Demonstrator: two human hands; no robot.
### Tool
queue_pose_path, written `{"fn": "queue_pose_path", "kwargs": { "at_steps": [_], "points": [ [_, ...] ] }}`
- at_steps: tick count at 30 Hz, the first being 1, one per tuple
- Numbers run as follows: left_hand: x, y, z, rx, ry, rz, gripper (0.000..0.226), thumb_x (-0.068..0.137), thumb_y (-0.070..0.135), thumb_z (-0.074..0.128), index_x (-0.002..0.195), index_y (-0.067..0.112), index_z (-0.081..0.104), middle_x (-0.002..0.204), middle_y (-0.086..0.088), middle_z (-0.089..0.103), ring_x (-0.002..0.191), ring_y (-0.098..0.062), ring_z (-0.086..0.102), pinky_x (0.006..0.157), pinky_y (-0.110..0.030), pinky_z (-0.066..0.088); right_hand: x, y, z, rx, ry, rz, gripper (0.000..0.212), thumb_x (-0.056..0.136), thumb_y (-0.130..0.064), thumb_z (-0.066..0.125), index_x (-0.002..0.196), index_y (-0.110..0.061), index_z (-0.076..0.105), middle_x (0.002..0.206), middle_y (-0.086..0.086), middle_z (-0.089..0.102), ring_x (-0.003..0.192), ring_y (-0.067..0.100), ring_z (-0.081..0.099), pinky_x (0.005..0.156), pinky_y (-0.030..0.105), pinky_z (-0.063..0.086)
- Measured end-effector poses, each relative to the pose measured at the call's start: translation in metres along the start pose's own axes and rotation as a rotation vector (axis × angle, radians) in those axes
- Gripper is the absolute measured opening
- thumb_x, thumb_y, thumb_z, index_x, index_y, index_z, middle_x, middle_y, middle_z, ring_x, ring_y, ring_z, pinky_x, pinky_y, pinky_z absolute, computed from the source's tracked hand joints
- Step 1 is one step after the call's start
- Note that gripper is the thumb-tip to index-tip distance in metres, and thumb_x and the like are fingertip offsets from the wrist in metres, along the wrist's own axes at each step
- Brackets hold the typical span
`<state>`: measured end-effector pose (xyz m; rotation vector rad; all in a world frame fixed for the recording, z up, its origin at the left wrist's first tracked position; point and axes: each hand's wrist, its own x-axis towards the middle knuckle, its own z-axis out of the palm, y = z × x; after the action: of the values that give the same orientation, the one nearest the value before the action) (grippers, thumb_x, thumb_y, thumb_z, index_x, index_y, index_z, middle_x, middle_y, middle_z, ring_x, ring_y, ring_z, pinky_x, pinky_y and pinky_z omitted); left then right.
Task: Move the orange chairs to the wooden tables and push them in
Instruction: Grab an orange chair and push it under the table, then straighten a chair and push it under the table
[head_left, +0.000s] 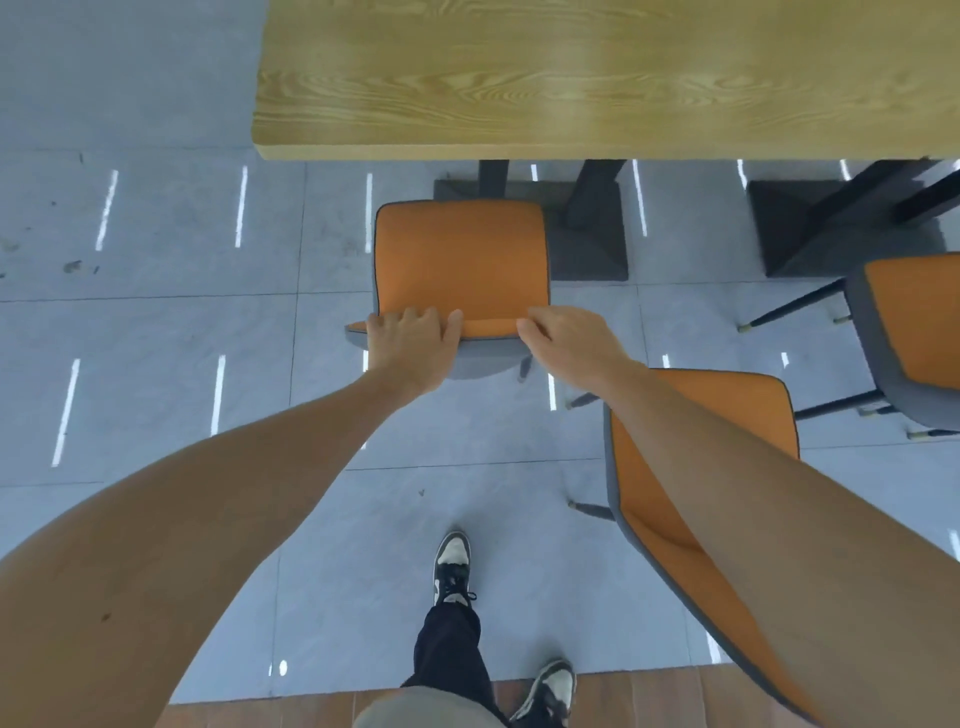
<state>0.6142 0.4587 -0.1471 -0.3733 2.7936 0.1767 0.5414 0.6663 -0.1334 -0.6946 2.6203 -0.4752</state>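
Note:
An orange chair (460, 260) with a grey back shell stands on the floor just short of the wooden table (597, 78), its seat facing the table edge. My left hand (410, 345) grips the top of the chair's backrest at its left end, fingers curled over the rim. At the right end my right hand (569, 340) holds the same rim. A second orange chair (660, 519) stands under my right forearm, close on my right. A third orange chair (914, 322) is at the right edge of the view.
Black table legs on dark square bases (587, 234) stand under the table beyond the held chair; another base (810, 223) is further right. Grey floor tiles (171, 332) stretch to the left. My feet (451, 566) are behind the chair, near a strip of brown wooden flooring (644, 696).

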Motion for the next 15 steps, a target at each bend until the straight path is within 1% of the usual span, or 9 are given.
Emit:
{"fn": "queue_pose_path", "kwargs": {
  "at_steps": [1,2,3,4,6,8,10,13,15],
  "points": [
    [-0.009,0.015,0.000,-0.020,0.000,0.010,0.075,0.085,0.051,-0.004,0.097,0.015,0.061,0.092,-0.006,0.059,0.095,-0.033,0.052,0.090,-0.050,0.035,-0.017,0.004,-0.006,0.016,0.001,0.006,0.041,0.101,-0.042,0.030,0.090,-0.016,0.060,0.087,0.001,0.062,0.087,0.025,0.058,0.079,0.040,0.044],
    [-0.019,0.034,0.001,-0.053,0.007,0.018,0.069,0.093,0.054,0.004,0.104,0.015,0.060,0.105,-0.009,0.060,0.107,-0.034,0.051,0.098,-0.052,0.034,-0.035,0.010,-0.012,0.025,-0.011,0.019,0.042,0.102,-0.042,0.032,0.110,-0.014,0.062,0.112,0.005,0.064,0.107,0.026,0.056,0.091,0.042,0.044],
    [-0.029,0.054,0.002,-0.079,0.021,0.037,0.064,0.099,0.055,0.013,0.114,0.014,0.059,0.119,-0.012,0.059,0.120,-0.036,0.047,0.104,-0.054,0.032,-0.053,0.015,-0.018,0.021,-0.034,0.035,0.046,0.103,-0.043,0.032,0.129,-0.014,0.057,0.133,0.007,0.057,0.123,0.027,0.050,0.101,0.043,0.041],
    [-0.040,0.076,0.002,-0.099,0.028,0.066,0.061,0.103,0.055,0.019,0.127,0.013,0.056,0.134,-0.017,0.053,0.132,-0.038,0.041,0.110,-0.055,0.028,-0.072,0.024,-0.024,0.007,-0.061,0.047,0.050,0.103,-0.044,0.032,0.139,-0.015,0.051,0.145,0.006,0.049,0.131,0.027,0.045,0.106,0.044,0.038],
    [-0.062,0.126,0.001,-0.152,-0.004,0.112,0.062,0.105,0.054,0.022,0.148,0.013,0.041,0.158,-0.022,0.032,0.150,-0.040,0.020,0.120,-0.058,0.015,-0.113,0.048,-0.035,-0.040,-0.098,0.069,0.051,0.103,-0.044,0.032,0.142,-0.016,0.048,0.146,0.008,0.047,0.131,0.030,0.046,0.105,0.045,0.039],
    [-0.088,0.178,0.001,-0.211,-0.032,0.153,0.064,0.106,0.054,0.021,0.156,0.015,0.031,0.166,-0.018,0.021,0.155,-0.036,0.010,0.123,-0.058,0.005,-0.156,0.080,-0.046,-0.106,-0.088,0.085,0.052,0.104,-0.046,0.031,0.147,-0.018,0.044,0.149,0.008,0.044,0.133,0.032,0.045,0.108,0.046,0.037],
    [-0.115,0.230,0.008,-0.240,-0.022,0.191,0.065,0.106,0.054,0.021,0.157,0.015,0.030,0.167,-0.015,0.020,0.156,-0.032,0.008,0.123,-0.059,0.002,-0.200,0.115,-0.058,-0.115,-0.055,0.122,0.054,0.104,-0.046,0.030,0.151,-0.021,0.039,0.157,0.008,0.036,0.141,0.031,0.037,0.113,0.046,0.030],
    [-0.163,0.307,0.031,-0.262,-0.013,0.197,0.066,0.105,0.055,0.021,0.158,0.016,0.029,0.167,-0.014,0.020,0.155,-0.031,0.009,0.124,-0.057,0.002,-0.270,0.179,-0.067,-0.084,-0.019,0.167,0.056,0.104,-0.047,0.030,0.154,-0.022,0.035,0.162,0.009,0.028,0.147,0.031,0.026,0.118,0.049,0.022],
    [-0.200,0.356,0.052,-0.273,-0.026,0.185,0.067,0.105,0.055,0.019,0.158,0.016,0.028,0.166,-0.015,0.020,0.154,-0.032,0.011,0.124,-0.057,0.003,-0.315,0.223,-0.067,-0.104,-0.029,0.190,0.059,0.102,-0.050,0.029,0.154,-0.022,0.033,0.163,0.011,0.023,0.148,0.033,0.022,0.119,0.052,0.020]
  ]
}}
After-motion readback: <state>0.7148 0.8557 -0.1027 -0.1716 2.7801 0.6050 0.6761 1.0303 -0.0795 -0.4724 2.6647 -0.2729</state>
